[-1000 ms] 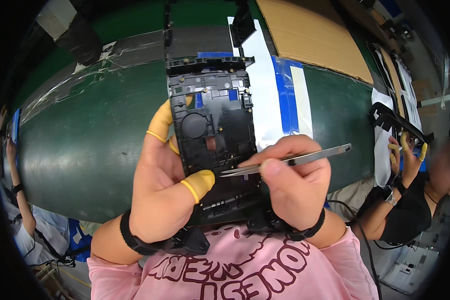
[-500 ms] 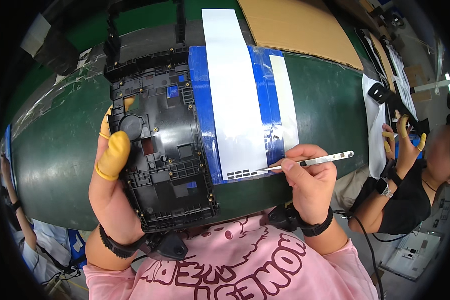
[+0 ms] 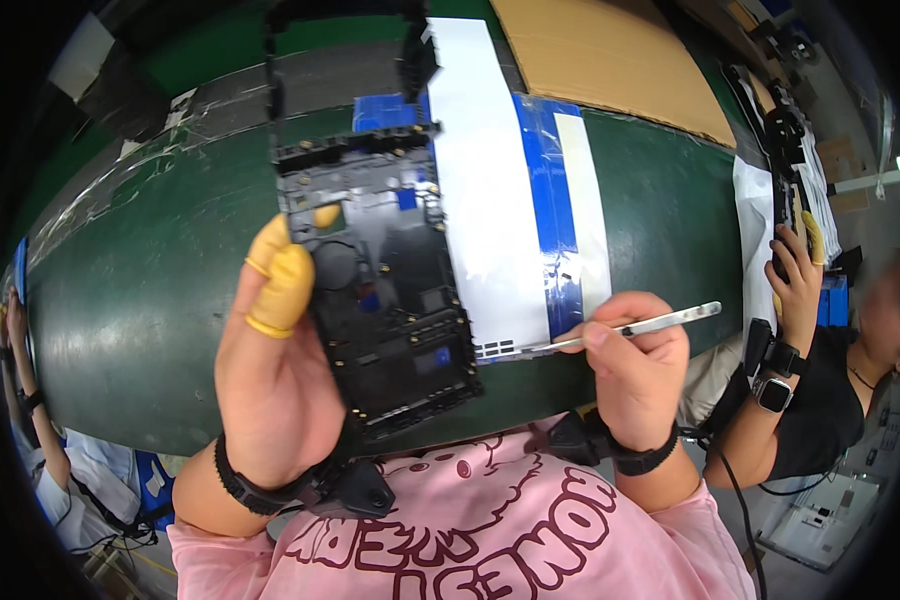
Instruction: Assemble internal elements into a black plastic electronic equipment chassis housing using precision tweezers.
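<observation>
Pinched in right hand (image 3: 638, 372), slim silver metal tweezers (image 3: 672, 318) pointed at small black rectangles (image 3: 487, 347) left on long white strip (image 3: 490, 220); left hand (image 3: 275, 375) gripped black plastic frame (image 3: 405, 268), finished share unclear.

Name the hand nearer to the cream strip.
Right. The right hand is at the near end of the cream strip, holding tweezers; the left hand is farther off to its left, holding the black frame.
</observation>
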Available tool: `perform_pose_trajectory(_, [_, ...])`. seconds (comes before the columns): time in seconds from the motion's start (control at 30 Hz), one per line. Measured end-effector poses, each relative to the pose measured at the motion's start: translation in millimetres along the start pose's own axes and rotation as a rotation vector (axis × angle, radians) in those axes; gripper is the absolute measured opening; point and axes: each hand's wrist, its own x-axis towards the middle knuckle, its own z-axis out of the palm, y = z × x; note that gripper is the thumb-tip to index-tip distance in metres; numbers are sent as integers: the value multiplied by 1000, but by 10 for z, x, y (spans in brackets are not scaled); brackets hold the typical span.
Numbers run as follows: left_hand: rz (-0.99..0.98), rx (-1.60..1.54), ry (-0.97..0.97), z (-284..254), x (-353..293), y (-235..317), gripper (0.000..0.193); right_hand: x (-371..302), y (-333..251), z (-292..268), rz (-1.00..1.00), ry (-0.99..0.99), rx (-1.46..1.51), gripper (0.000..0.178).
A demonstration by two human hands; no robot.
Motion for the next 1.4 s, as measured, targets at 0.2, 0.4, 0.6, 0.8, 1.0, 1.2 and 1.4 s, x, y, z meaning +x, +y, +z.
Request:
perform_pose_trajectory(0.2, [-133, -170, -111, -70, -22, -3, 28, -4, -306, 373, -111, -195, 224, 16])
perform_pose_trajectory(0.4, [-97, -66, -125, -38, -35, 5, 34, 105, -228, 718, -79, -337, 230, 16])
perform_pose_trajectory(0.6, [-103, -196, -105, -85, -47, 49, 27, 121, -186, 794, -108, -360, 259, 15])
perform_pose_trajectory(0.8, [-86, -222, -145, -92, -46, 56, 27, 130, -185, 822, -127, -375, 229, 15])
perform_pose_trajectory(1.0, [-66, -140, -154, -81, -54, 52, 33, 132, -188, 827, -129, -368, 209, 16])
perform_pose_trajectory(1.2, [-54, -130, -184, -86, -60, 37, 34, 124, -193, 828, -124, -366, 200, 16])
perform_pose_trajectory(1.4, [-53, -103, -171, -90, -69, 25, 34, 119, -194, 830, -129, -362, 174, 16])
